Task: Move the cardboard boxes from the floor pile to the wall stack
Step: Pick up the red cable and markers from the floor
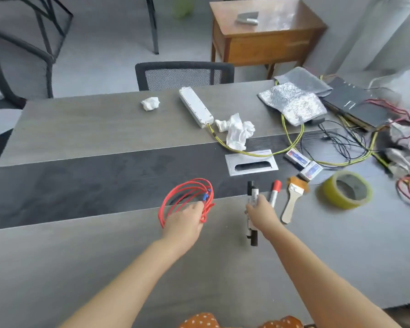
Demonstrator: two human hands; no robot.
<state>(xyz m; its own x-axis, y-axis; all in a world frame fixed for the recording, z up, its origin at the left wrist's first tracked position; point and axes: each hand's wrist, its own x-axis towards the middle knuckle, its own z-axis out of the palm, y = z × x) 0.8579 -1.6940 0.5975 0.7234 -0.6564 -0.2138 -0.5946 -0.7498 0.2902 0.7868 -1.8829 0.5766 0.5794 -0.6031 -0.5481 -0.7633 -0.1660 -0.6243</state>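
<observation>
Nearest, both forearms reach out over the grey table (81,256); taking the cable port (251,163) set in its dark middle strip as the landmark, the left hand (187,220) lies nearer than the port and to its left, fingers curled onto the rim of a red cable coil (185,200), seemingly gripping it, though the fingertips are hidden by the hand; the right hand (260,213) lies just nearer than the port, fingers wrapped round a black marker (251,214) whose long axis runs away from the person toward the port; just right of that hand a red-capped marker (274,194) and a brush (292,202) lie side by side, handles pointing back at the person; a tape roll (346,190) sits right of the port; beyond the port lie crumpled tissue (237,131) and a white power strip (195,107); farther still, a mesh chair (184,75) and a wooden side table (265,31); no cardboard boxes, floor pile or wall stack appear anywhere in view, so which way they lie from either hand, and which hand is nearer, cannot be told; my judgement is that both hands are taken up with desk items and would have to be freed before any box could be lifted
</observation>
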